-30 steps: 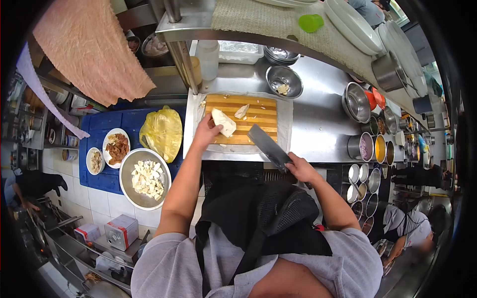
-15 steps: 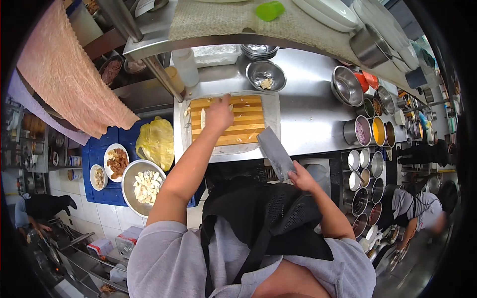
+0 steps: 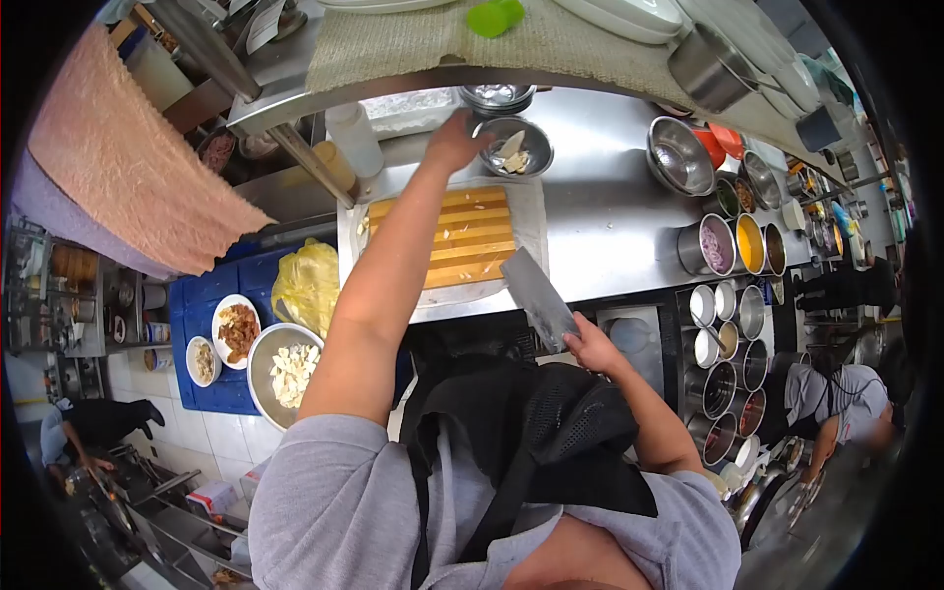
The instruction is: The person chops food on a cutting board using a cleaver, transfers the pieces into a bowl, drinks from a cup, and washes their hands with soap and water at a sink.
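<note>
My left hand (image 3: 458, 144) is at the left rim of a small metal bowl (image 3: 536, 169) at the back of the counter. Its thumb and fingers are apart, with nothing held. Pale sliced pieces (image 3: 511, 155) lie in that bowl; their kind is unclear. My right hand (image 3: 593, 346) grips the handle of a cleaver (image 3: 536, 295). The wide blade slants up and left, its tip by the right edge of a striped wooden cutting board (image 3: 477, 246). Small pale scraps dot the board, and my left forearm crosses its left side.
A large metal bowl (image 3: 264, 349) of pale chunks, two small dishes of food and a yellow plastic bag (image 3: 303, 285) rest on a blue surface (image 3: 202, 305) at left. Metal containers (image 3: 708, 246) line the right. A shelf (image 3: 393, 69) overhangs the back. A co-worker (image 3: 836, 398) bends at right.
My left hand has moved up from the board to the metal bowl. A long pale piece has left the board, and more pale pieces lie in the bowl. The cleaver stays in my right hand.
</note>
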The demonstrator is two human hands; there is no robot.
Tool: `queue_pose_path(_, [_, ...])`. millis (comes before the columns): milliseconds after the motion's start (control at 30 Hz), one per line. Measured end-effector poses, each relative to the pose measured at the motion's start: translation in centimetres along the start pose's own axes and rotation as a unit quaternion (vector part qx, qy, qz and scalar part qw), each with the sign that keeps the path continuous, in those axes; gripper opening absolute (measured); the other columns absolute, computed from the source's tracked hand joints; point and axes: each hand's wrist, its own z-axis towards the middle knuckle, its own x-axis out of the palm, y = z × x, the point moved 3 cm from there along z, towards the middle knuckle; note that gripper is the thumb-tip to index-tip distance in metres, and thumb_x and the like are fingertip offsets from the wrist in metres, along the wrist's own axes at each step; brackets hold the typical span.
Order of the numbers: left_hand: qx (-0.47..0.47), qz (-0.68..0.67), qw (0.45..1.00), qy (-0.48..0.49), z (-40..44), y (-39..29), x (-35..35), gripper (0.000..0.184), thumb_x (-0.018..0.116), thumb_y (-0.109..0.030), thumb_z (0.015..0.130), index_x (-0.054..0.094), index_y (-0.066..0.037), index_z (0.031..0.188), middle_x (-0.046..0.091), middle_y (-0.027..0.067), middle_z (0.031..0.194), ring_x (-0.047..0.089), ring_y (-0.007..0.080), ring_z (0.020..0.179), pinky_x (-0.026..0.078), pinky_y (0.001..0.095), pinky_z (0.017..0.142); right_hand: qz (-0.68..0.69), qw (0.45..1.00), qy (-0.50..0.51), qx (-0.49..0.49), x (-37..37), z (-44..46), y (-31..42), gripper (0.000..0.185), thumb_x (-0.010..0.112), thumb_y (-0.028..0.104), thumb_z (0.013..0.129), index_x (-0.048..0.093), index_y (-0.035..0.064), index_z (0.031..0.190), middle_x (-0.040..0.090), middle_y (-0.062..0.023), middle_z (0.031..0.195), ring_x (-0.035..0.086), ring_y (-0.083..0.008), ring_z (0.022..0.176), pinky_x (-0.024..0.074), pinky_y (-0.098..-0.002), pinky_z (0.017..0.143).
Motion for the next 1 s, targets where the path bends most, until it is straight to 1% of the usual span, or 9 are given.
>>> queue_pose_path(133, [0.012, 0.012, 1.000, -0.006, -4.8, 5.1, -4.7, 0.057, 0.076, -0.028, 0.082, 0.056, -0.005, 0.131, 0.066, 0.0176, 0.121, 0.065, 0.0314, 0.109, 0.051, 0.0386, 0.094, -0.020, 1.000, -0.005, -0.006, -0.3, -0.2, 0.6, 0.026, 0.058, 0.017, 0.095, 0.045, -0.0012, 0.109, 0.063, -0.0231, 0.081, 0.064, -0.0384, 0.076, 0.0494, -0.0441, 0.069])
queue_pose_path(200, [-0.045, -0.014, 0.998, 0.029, -8.3, 11.3, -4.9, 0.051, 0.075, -0.019, 0.083, 0.058, -0.004, 0.128, 0.066, 0.0164, 0.120, 0.067, 0.0269, 0.103, 0.053, 0.0356, 0.089, -0.038, 0.999, -0.011, -0.015, -0.7, -0.4, 1.5, 0.026, 0.057, 0.017, 0.095, 0.045, -0.0014, 0.109, 0.062, -0.0239, 0.082, 0.064, -0.0397, 0.078, 0.0494, -0.0447, 0.070])
queue_pose_path(367, [-0.146, -0.056, 0.985, -0.074, -19.9, 15.9, -4.4, 0.046, 0.071, -0.007, 0.084, 0.057, -0.003, 0.128, 0.064, 0.0156, 0.113, 0.069, 0.0233, 0.090, 0.056, 0.0346, 0.078, -0.075, 0.996, -0.014, -0.052, -1.1, 1.8, 3.1, 0.027, 0.057, 0.017, 0.095, 0.046, -0.0021, 0.110, 0.064, -0.0289, 0.090, 0.062, -0.0493, 0.089, 0.0487, -0.0485, 0.076])
queue_pose_path(433, [-0.180, -0.257, 0.948, -0.048, -22.0, 16.0, -1.7, 0.051, 0.072, -0.006, 0.083, 0.052, 0.000, 0.130, 0.061, 0.0166, 0.116, 0.068, 0.0227, 0.091, 0.057, 0.0334, 0.078, -0.094, 0.994, 0.001, -0.059, -1.1, 2.9, 6.8, 0.030, 0.056, 0.018, 0.095, 0.045, -0.0009, 0.115, 0.063, -0.0315, 0.092, 0.060, -0.0525, 0.093, 0.0475, -0.0520, 0.076])
queue_pose_path(667, [-0.155, -0.119, 0.968, -0.154, -22.3, 13.1, 0.8, 0.055, 0.077, -0.010, 0.082, 0.050, -0.001, 0.128, 0.057, 0.0172, 0.120, 0.066, 0.0233, 0.093, 0.057, 0.0334, 0.079, -0.223, 0.958, -0.011, -0.182, 2.7, 8.8, 17.4, 0.029, 0.052, 0.016, 0.096, 0.038, 0.0029, 0.118, 0.063, -0.0318, 0.082, 0.060, -0.0528, 0.081, 0.0437, -0.0598, 0.072])
queue_pose_path(733, [-0.148, -0.059, 0.980, -0.122, -22.8, 12.2, -0.4, 0.059, 0.079, -0.012, 0.078, 0.049, -0.001, 0.128, 0.049, 0.0198, 0.124, 0.055, 0.0349, 0.112, 0.048, 0.0418, 0.097, -0.260, 0.946, -0.004, -0.192, 3.9, 8.9, 20.1, 0.027, 0.050, 0.015, 0.097, 0.038, 0.0040, 0.118, 0.063, -0.0306, 0.077, 0.060, -0.0525, 0.077, 0.0430, -0.0614, 0.071])
queue_pose_path(767, [-0.153, -0.062, 0.978, -0.126, -23.2, 12.1, -1.1, 0.059, 0.079, -0.012, 0.078, 0.049, -0.001, 0.128, 0.049, 0.0198, 0.124, 0.055, 0.0349, 0.112, 0.048, 0.0418, 0.097, -0.265, 0.945, 0.001, -0.193, 4.3, 8.9, 20.8, 0.027, 0.050, 0.015, 0.097, 0.038, 0.0040, 0.118, 0.063, -0.0306, 0.077, 0.060, -0.0525, 0.077, 0.0430, -0.0614, 0.071])
queue_pose_path(867, [0.036, 0.014, 0.983, -0.179, -23.7, 10.8, -2.5, 0.060, 0.079, -0.016, 0.077, 0.052, -0.004, 0.129, 0.049, 0.0172, 0.127, 0.051, 0.0365, 0.117, 0.045, 0.0436, 0.099, -0.289, 0.936, 0.006, -0.200, 5.4, 9.2, 21.6, 0.025, 0.050, 0.015, 0.097, 0.037, 0.0028, 0.115, 0.063, -0.0300, 0.075, 0.060, -0.0525, 0.075, 0.0429, -0.0617, 0.069])
queue_pose_path(1000, [0.041, -0.019, 0.981, -0.186, -23.3, 11.8, -1.5, 0.058, 0.080, -0.017, 0.077, 0.054, -0.004, 0.128, 0.050, 0.0160, 0.128, 0.050, 0.0362, 0.117, 0.045, 0.0430, 0.099, -0.304, 0.935, 0.007, -0.182, 6.5, 9.7, 21.8, 0.022, 0.049, 0.014, 0.097, 0.037, 0.0023, 0.112, 0.062, -0.0315, 0.073, 0.060, -0.0534, 0.072, 0.0425, -0.0629, 0.068])
